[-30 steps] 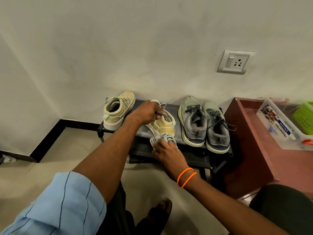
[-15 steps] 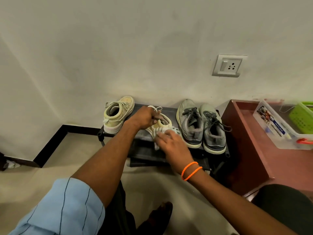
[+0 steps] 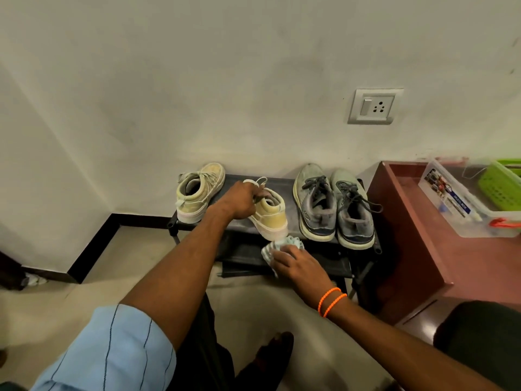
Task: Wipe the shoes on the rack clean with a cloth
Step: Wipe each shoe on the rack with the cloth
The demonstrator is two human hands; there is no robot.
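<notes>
Pale plastered wall (image 3: 225,80) is backing a low black shoe rack (image 3: 318,251) that is standing on the tiled floor. Along the rack's top shelf, a yellow high-top shoe (image 3: 197,191) is sitting at the left end, and a pair of grey running shoes (image 3: 335,206) is sitting at the right end, heels at the front edge. Mid-shelf, I am holding the second yellow shoe (image 3: 272,217) with my left hand (image 3: 239,200), grip closed on its collar and laces, and the shoe is tilting with its heel at the front edge. My right hand (image 3: 298,263) is gripping a bunched pale striped cloth (image 3: 277,248), which is touching the heel sole of that shoe, just below the front edge. Right of the rack, a reddish-brown cabinet (image 3: 417,249) is carrying a clear plastic box (image 3: 462,204) and a green basket (image 3: 501,184).
</notes>
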